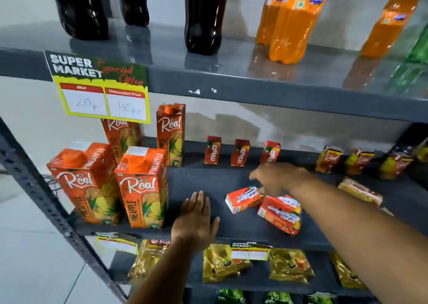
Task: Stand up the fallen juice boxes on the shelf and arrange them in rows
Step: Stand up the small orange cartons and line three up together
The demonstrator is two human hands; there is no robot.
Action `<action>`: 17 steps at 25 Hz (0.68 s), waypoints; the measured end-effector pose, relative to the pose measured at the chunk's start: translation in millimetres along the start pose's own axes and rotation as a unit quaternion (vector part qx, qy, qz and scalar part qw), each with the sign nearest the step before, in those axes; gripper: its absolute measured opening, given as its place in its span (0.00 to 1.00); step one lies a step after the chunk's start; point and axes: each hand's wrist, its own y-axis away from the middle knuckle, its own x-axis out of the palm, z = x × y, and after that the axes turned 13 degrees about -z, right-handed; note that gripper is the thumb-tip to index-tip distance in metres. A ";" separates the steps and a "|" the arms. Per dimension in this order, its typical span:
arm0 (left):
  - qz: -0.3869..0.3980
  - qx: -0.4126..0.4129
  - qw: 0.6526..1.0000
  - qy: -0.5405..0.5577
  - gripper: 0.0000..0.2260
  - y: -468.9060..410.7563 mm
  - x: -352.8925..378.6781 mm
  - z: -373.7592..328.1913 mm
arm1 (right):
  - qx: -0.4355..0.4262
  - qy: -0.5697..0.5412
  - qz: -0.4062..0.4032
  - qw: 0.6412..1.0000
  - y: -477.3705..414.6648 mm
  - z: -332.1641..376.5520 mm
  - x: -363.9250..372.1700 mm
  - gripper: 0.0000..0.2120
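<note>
On the dark middle shelf [208, 183] three small red juice boxes stand upright in a back row: one [212, 150], a second [240, 152] and a third [270, 152]. Toward the front, one small red box [243, 200] lies on its side, and beside it two more fallen boxes [280, 213] lie stacked. My right hand [278, 177] hovers just above and behind the fallen box, fingers spread, touching its far end at most. My left hand [195, 220] rests flat and empty on the shelf's front edge, left of the fallen boxes.
Several tall orange pineapple cartons [141, 187] stand at the shelf's left. Small dark-red juice boxes [328, 159] stand at the back right, one yellowish box [360, 191] lying flat. Soda bottles [203, 18] fill the upper shelf; yellow packets [222, 264] lie below. A price sign [102, 88] hangs above.
</note>
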 end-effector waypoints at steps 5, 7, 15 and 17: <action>-0.002 0.022 1.000 0.020 0.34 -1.7 -4.8 1.5 | -0.029 0.001 0.039 0.999 -22.9 2.0 26.3 0.20; 0.023 0.029 0.999 0.003 0.34 -3.3 -9.7 2.8 | -0.051 -0.016 0.053 0.997 -30.9 4.9 27.7 0.16; 0.008 0.022 1.000 -0.009 0.32 -3.1 -9.0 5.8 | -0.069 -0.031 0.076 0.994 -39.0 6.5 41.4 0.27; 0.001 0.020 1.000 -0.010 0.32 -3.4 -6.1 6.3 | -0.103 0.005 0.049 0.993 -42.0 7.0 29.1 0.27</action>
